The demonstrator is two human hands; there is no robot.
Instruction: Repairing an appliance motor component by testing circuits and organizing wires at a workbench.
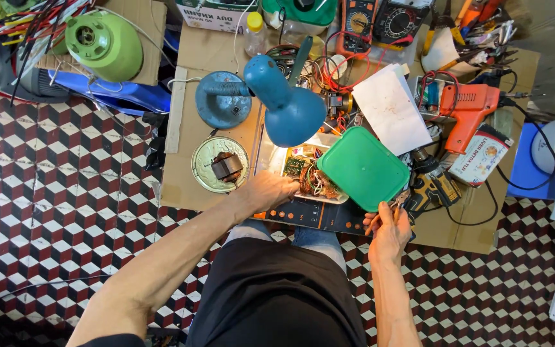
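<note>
Head view is looking straight down at a cardboard-covered bench (194, 186); left hand (268, 191) is reaching into a shallow white tray (342, 198) of small circuit boards and wire scraps (309, 173), fingers curled down over the contents, whether it is actually pinching anything I cannot tell; right hand (388, 231) is closing around a thin pencil-like tool (385, 213) beside the tray, under the edge of a green square lid (363, 168); judging from this, the left hand is doing best picking slowly with the fingertips so loose wires are not snagging, the right keeping the tool tip clear of the boards; blue desk lamp (290, 106) is blocking the tray's far end; the lid is covering its right side; tool tip is too small to make out
</note>
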